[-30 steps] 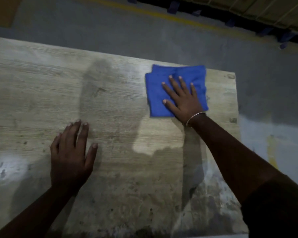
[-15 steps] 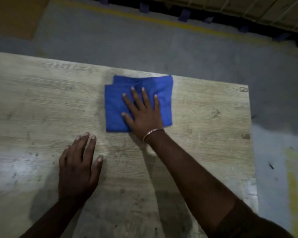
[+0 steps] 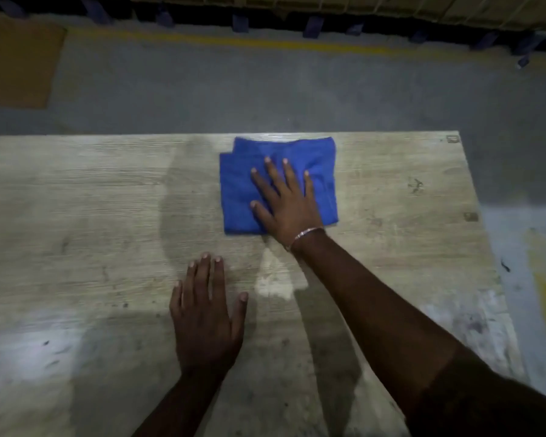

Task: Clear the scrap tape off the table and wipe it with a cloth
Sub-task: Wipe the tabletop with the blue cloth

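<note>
Clearly the wiping is the step in hand: the folded blue cloth point(image 3: 278, 184) lies flat on the table point(image 3: 391, 247), right up against its far edge and somewhat toward the right end. The right hand point(image 3: 286, 205) presses down on the cloth with fingers straight and spread, palm near the cloth's near edge, a thin bangle point(image 3: 306, 234) at the wrist. To do this well, I judge the palm should keep even pressure so the fold does not bunch or open, and strokes should overlap, working from the far edge toward the near one. So close to the far edge, the cloth could slip over it if pushed outward.

Nearer than the cloth and a little to its left, well apart from it, the left hand point(image 3: 207, 313) lies flat on the bare wood, fingers straight and close together, thumb out; it looks to be bracing the body. No scrap tape shows around the cloth, though small dark marks point(image 3: 416, 185) sit to its right and deserve a pass. Beyond the cloth lies grey floor point(image 3: 265, 99).
</note>
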Demonstrator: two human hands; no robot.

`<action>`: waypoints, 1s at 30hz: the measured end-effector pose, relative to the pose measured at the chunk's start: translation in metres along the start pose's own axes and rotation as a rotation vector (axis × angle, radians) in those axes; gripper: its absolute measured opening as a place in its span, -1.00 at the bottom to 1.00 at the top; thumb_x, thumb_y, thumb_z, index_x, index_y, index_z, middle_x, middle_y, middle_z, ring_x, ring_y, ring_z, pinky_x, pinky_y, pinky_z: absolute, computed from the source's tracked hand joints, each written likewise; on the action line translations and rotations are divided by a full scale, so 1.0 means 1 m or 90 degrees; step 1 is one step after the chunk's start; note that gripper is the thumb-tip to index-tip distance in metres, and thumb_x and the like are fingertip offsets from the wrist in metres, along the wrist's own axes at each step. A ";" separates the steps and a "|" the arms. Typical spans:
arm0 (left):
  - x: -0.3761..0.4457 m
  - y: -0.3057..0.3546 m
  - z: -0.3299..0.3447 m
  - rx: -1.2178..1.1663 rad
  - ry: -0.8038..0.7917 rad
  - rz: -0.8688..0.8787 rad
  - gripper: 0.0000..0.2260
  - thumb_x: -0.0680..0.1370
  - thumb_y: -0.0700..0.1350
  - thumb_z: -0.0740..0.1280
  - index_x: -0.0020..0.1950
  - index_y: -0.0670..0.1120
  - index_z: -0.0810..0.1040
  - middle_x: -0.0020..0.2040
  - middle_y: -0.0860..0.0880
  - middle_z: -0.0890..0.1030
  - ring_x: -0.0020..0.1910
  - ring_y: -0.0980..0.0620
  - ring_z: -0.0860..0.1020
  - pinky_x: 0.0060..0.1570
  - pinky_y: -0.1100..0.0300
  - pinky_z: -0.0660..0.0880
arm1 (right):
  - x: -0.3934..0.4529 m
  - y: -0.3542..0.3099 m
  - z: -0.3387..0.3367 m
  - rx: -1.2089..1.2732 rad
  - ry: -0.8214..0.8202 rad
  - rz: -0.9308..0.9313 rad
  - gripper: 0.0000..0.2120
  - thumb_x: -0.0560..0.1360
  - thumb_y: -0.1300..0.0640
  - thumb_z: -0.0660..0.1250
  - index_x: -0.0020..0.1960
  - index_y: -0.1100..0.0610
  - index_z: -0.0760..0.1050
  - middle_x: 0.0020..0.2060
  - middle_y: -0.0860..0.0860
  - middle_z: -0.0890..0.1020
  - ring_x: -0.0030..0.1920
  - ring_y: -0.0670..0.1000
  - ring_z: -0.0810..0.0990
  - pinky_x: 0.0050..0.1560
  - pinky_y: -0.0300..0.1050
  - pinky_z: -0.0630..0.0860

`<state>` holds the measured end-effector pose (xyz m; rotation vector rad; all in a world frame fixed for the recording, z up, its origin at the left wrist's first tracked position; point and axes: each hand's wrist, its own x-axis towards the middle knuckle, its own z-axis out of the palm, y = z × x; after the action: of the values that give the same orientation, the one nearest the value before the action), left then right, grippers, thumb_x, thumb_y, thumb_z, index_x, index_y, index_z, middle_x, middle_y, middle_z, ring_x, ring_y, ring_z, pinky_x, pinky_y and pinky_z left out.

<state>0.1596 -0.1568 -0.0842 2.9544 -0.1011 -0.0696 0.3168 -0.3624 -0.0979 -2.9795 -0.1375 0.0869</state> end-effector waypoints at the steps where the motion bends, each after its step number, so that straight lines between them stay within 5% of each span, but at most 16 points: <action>1: -0.001 -0.001 -0.001 -0.002 0.001 0.002 -0.37 0.69 0.18 0.12 0.68 -0.12 0.25 0.68 -0.12 0.24 0.66 -0.17 0.24 0.59 -0.21 0.18 | -0.017 -0.004 0.000 0.005 -0.006 -0.039 -0.37 0.65 -0.31 -0.01 0.67 -0.16 0.10 0.69 -0.08 0.09 0.69 0.10 0.01 0.58 0.36 0.02; 3: -0.002 -0.003 -0.002 -0.018 0.001 0.006 -0.36 0.70 0.20 0.09 0.68 -0.15 0.21 0.68 -0.12 0.23 0.66 -0.17 0.23 0.59 -0.22 0.18 | -0.056 0.009 0.000 0.000 0.007 0.010 -0.38 0.64 -0.33 0.02 0.66 -0.20 0.10 0.68 -0.13 0.07 0.69 0.06 0.00 0.59 0.31 0.02; 8: -0.008 -0.005 -0.006 -0.087 0.013 0.016 -0.35 0.72 0.21 0.07 0.69 -0.16 0.19 0.69 -0.12 0.22 0.68 -0.13 0.19 0.61 -0.21 0.15 | -0.111 0.035 -0.004 0.014 0.084 0.552 -0.32 0.62 -0.30 -0.09 0.69 -0.09 0.04 0.70 0.01 0.03 0.68 0.18 -0.01 0.55 0.45 0.05; 10: -0.009 -0.006 -0.007 -0.101 0.035 0.021 -0.36 0.72 0.21 0.08 0.69 -0.16 0.20 0.68 -0.12 0.24 0.68 -0.11 0.19 0.61 -0.19 0.16 | -0.116 0.010 -0.001 -0.015 0.058 0.458 -0.33 0.64 -0.28 -0.10 0.70 -0.08 -0.02 0.70 0.02 -0.02 0.69 0.19 -0.06 0.57 0.45 -0.01; 14: -0.007 -0.013 -0.007 -0.167 0.014 0.024 -0.35 0.73 0.25 -0.02 0.68 -0.14 0.22 0.68 -0.11 0.25 0.67 -0.11 0.21 0.63 -0.13 0.12 | -0.184 -0.034 -0.005 -0.034 -0.069 0.035 -0.36 0.68 -0.26 0.06 0.69 -0.16 -0.03 0.70 -0.10 -0.07 0.69 0.08 -0.15 0.61 0.31 -0.07; 16: -0.006 -0.015 -0.007 -0.203 0.006 0.028 -0.34 0.72 0.27 -0.07 0.69 -0.13 0.20 0.68 -0.09 0.24 0.68 -0.09 0.19 0.63 -0.13 0.14 | -0.231 -0.028 -0.010 -0.015 -0.098 -0.033 -0.38 0.68 -0.24 0.12 0.68 -0.15 0.06 0.70 -0.11 0.00 0.70 0.08 -0.08 0.61 0.32 -0.01; 19: -0.008 -0.018 -0.010 -0.228 0.000 0.043 -0.32 0.71 0.28 -0.10 0.70 -0.12 0.14 0.70 -0.06 0.19 0.70 -0.06 0.12 0.63 -0.12 0.13 | -0.277 0.000 -0.016 0.029 -0.090 0.107 -0.40 0.64 -0.27 0.12 0.65 -0.19 0.16 0.69 -0.12 0.07 0.69 0.06 -0.01 0.58 0.29 0.03; 25: -0.008 -0.027 -0.012 -0.335 -0.007 0.042 -0.34 0.71 0.30 -0.12 0.70 -0.06 0.17 0.69 0.03 0.20 0.70 0.05 0.10 0.66 -0.04 0.06 | -0.188 -0.006 -0.012 0.077 0.073 0.709 -0.34 0.63 -0.27 -0.02 0.69 -0.08 0.09 0.69 0.03 0.06 0.68 0.19 -0.01 0.56 0.42 0.03; 27: -0.009 -0.037 -0.011 -0.390 -0.010 0.063 -0.36 0.72 0.28 -0.11 0.66 -0.07 0.27 0.66 0.02 0.28 0.68 0.04 0.16 0.64 -0.05 0.12 | -0.147 -0.033 -0.005 0.065 0.056 0.640 -0.38 0.68 -0.20 0.07 0.69 -0.05 0.07 0.69 0.06 0.04 0.68 0.21 -0.02 0.56 0.42 0.02; 30: -0.017 -0.065 -0.014 -0.413 -0.024 0.127 -0.43 0.75 0.19 -0.02 0.61 -0.12 0.37 0.63 -0.05 0.35 0.63 -0.01 0.28 0.60 -0.03 0.24 | -0.138 -0.084 0.011 0.044 -0.004 0.356 -0.35 0.64 -0.27 0.02 0.69 -0.14 0.03 0.70 -0.04 -0.01 0.69 0.13 -0.09 0.58 0.36 -0.11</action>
<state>0.1478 -0.0895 -0.0823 2.2830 -0.3121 -0.1068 0.1720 -0.2909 -0.0882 -2.8528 0.6823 0.1607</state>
